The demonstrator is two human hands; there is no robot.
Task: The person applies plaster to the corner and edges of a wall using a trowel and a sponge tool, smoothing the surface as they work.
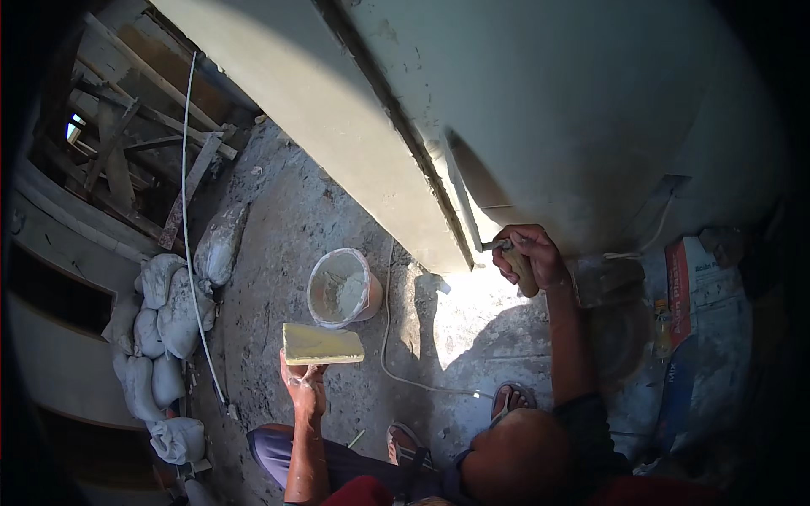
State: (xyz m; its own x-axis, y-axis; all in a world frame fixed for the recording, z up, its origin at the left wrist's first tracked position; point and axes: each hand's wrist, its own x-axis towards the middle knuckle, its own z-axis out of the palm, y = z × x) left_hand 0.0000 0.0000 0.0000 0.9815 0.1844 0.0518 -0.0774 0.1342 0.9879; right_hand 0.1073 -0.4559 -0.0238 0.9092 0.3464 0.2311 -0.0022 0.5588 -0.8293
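My right hand [540,253] is closed round the wooden handle of a plastering trowel [521,277]. The trowel's long, narrow blade lies along the pale wall [540,110], close to a dark groove [405,135], and casts a shadow there. Lower left, my left hand [305,392] grips a pale yellow rectangular board [321,342] from below, with greyish smears on its top. Just beyond the board stands a bucket [369,287] with light, wet-looking plaster [342,295] in it. Part of my left hand's fingers is hidden under the board.
White filled sacks [181,316] are piled at the left, with timber [110,160] behind them. A white cable [187,211] hangs there. Another thin cable [384,354] crosses the rough floor near my sandalled feet [409,443]. Printed bags [704,291] lie at the right.
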